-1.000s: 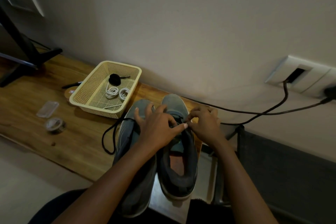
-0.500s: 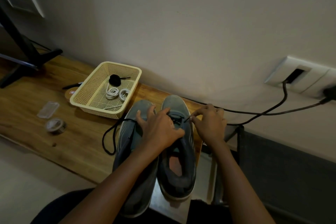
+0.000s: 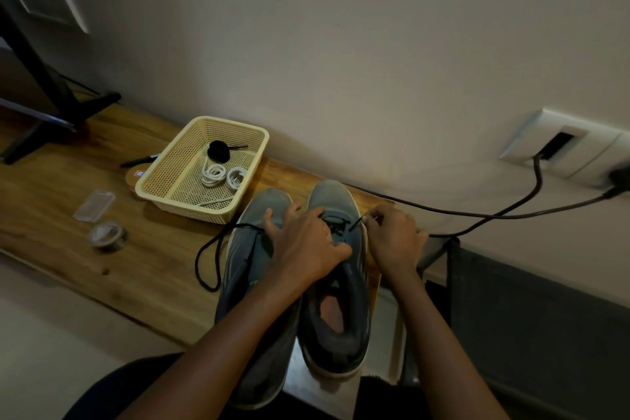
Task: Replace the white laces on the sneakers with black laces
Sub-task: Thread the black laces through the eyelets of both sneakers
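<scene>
Two grey sneakers stand side by side, toes toward the wall: the left sneaker [image 3: 259,215] and the right sneaker [image 3: 341,320]. My left hand [image 3: 306,245] grips the right sneaker across its tongue and eyelets. My right hand [image 3: 392,239] pinches the end of a black lace [image 3: 354,223] at the shoe's right eyelet side. The other part of the black lace [image 3: 208,249] loops out over the wooden table to the left. A cream basket [image 3: 163,181] holds two coiled white laces [image 3: 221,176] and a rolled black lace [image 3: 218,150].
The wooden table [image 3: 102,249] carries a tape roll [image 3: 109,235], a clear plastic case [image 3: 93,205] and a pen [image 3: 139,160]. A black stand [image 3: 51,92] sits far left. Black cables [image 3: 494,211] run from a wall socket [image 3: 562,143] on the right.
My right hand has drawn the lace end out to the right, away from my left hand. My left hand has settled lower on the right sneaker.
</scene>
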{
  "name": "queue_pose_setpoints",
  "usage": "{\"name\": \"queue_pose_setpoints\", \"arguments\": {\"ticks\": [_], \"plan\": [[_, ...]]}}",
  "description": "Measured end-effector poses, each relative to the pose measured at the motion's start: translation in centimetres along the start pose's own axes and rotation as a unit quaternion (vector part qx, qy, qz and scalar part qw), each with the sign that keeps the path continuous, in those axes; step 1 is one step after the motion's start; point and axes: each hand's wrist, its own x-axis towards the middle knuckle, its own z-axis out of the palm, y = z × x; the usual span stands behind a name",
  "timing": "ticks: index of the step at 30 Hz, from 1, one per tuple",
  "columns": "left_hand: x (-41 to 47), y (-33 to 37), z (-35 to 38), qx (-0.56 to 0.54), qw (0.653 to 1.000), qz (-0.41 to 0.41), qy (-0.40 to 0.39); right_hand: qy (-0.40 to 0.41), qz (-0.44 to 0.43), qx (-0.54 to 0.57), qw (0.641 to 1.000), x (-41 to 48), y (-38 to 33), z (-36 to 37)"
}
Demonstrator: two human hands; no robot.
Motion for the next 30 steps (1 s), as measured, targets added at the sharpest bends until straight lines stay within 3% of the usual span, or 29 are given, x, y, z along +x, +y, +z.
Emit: {"name": "queue_pose_setpoints", "arguments": {"ticks": [3,6,14,20,25,30], "plan": [[-0.1,-0.1,0.1,0.014,1.0,0.014,-0.002,-0.014,-0.008,0.016,1.0,0.3,0.2,-0.5],[0.0,-0.4,0.2,0.004,1.0,0.025,0.011,-0.083,-0.018,0.024,0.996,1.2,0.6,-1.5],[0.8,-0.4,-0.8,-0.172,0.975,0.074,0.12,-0.236,-0.037,0.201,0.95,0.8,-1.6,-6.4],[-0.5,0.2,-4.5,-0.418,0.883,0.214,0.022,-0.201,-0.065,0.313,0.926,0.1,-5.0,-8.7],[-2.0,0.6,-7.3,-0.482,0.837,0.25,0.07,-0.162,-0.121,0.366,0.908,-1.2,-7.4,-11.6],[-2.5,0.4,-7.2,-0.431,0.857,0.262,0.111,-0.104,-0.146,0.445,0.877,-2.3,-8.7,-13.5]]}}
